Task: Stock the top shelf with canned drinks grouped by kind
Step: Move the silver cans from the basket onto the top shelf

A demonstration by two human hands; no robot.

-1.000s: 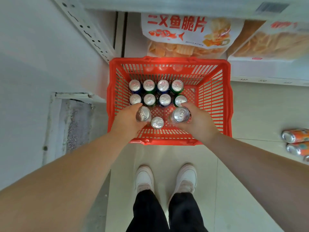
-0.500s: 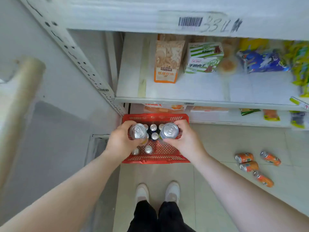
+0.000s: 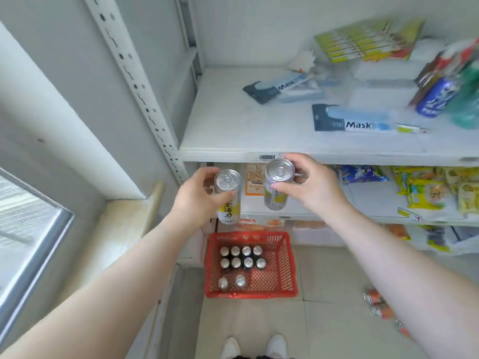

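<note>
My left hand (image 3: 197, 200) grips a tall silver can with a yellow label (image 3: 228, 195), held upright just below the front edge of the white top shelf (image 3: 233, 130). My right hand (image 3: 308, 187) grips a second silver and yellow can (image 3: 277, 186), also upright, its top level with the shelf lip. On the floor below stands a red basket (image 3: 287, 270) with several cans (image 3: 242, 257) standing in it. At the right end of the top shelf, blurred, are a blue can (image 3: 435, 99) and other drink cans.
Two mask packs (image 3: 357, 123) and flat boxes (image 3: 363, 40) lie on the top shelf. Snack bags (image 3: 425, 193) fill the shelves below. Orange cans (image 3: 381, 304) lie on the floor at the right. A perforated shelf upright (image 3: 145, 99) and a window sill (image 3: 121, 221) stand at the left.
Both hands have lifted their cans out of the basket and up to the level of the top shelf's edge. My view has tilted up from the basket to the shelves.
</note>
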